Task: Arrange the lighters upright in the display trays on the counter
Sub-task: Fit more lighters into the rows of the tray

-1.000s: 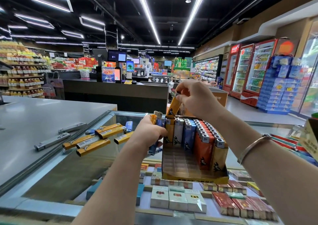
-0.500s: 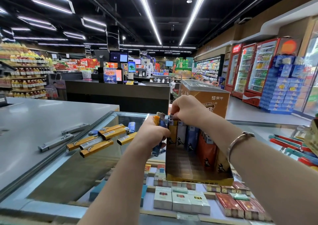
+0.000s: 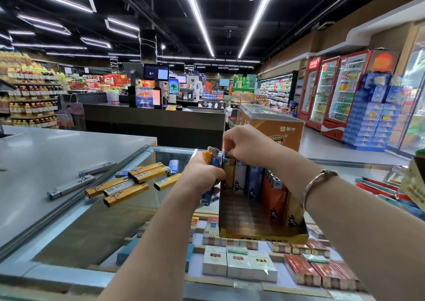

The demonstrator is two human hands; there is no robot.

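Right hand (image 3: 247, 146) has dropped from above the display tray (image 3: 262, 234) onto the back row, fingers curled, pinching the top of an upright yellow lighter (image 3: 228, 174). Left hand (image 3: 202, 174) grips a bunch of lighters (image 3: 210, 158) beside the tray; loose lighters (image 3: 128, 183) lie flat on the glass counter (image 3: 92, 220).

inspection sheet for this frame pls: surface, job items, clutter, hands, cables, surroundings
surface: glass counter over packs on a shelf below, beside a grey counter.
job's things: display tray on the glass, lighters upright along its back and right side, front cells bare; loose lighters lying flat on the glass; two grey lighters flat on the grey counter.
clutter: orange box behind the tray.
grippers: left hand grips a bunch of lighters; right hand pinches a lighter top at the tray's back row.
cables: nothing seen.
surroundings: shop aisles, checkout desk, drink fridges.
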